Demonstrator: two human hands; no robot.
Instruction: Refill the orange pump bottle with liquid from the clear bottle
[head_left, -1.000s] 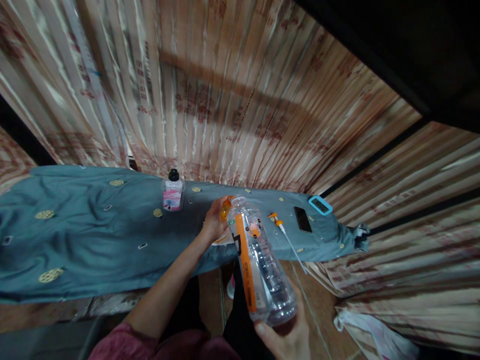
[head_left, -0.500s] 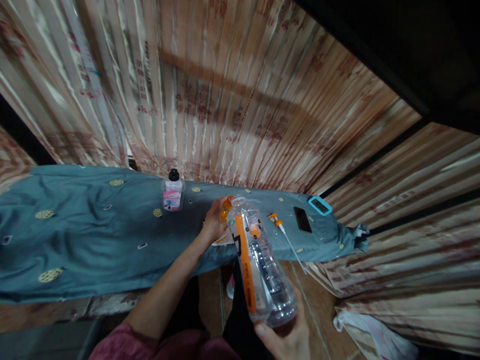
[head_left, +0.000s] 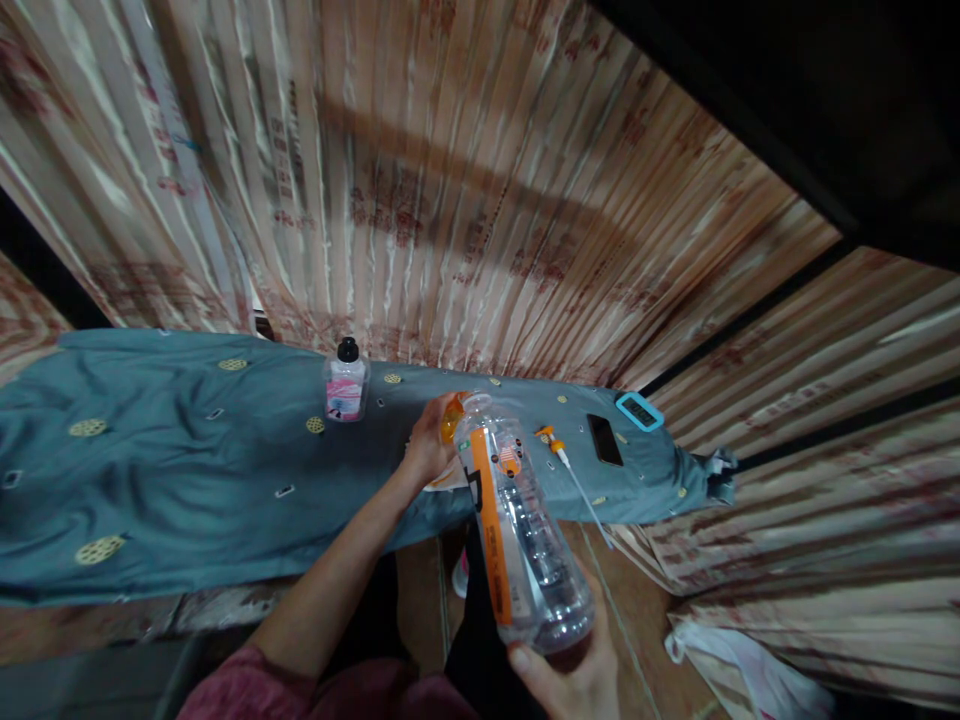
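My right hand (head_left: 574, 680) cups the base of the clear plastic bottle with an orange label stripe (head_left: 517, 530), fingers wrapped round it. My left hand (head_left: 429, 445) pinches its orange cap (head_left: 450, 418). Nearly empty, I judge it light, thin-walled and crushable; best held low on the body.

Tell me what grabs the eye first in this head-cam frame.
The big clear bottle with an orange label stripe, centre-low, held by its base in the right hand. The left hand is at its orange cap. Behind it, a teal cloth spans the frame, with a small pink-labelled bottle, and a dark phone to the right.
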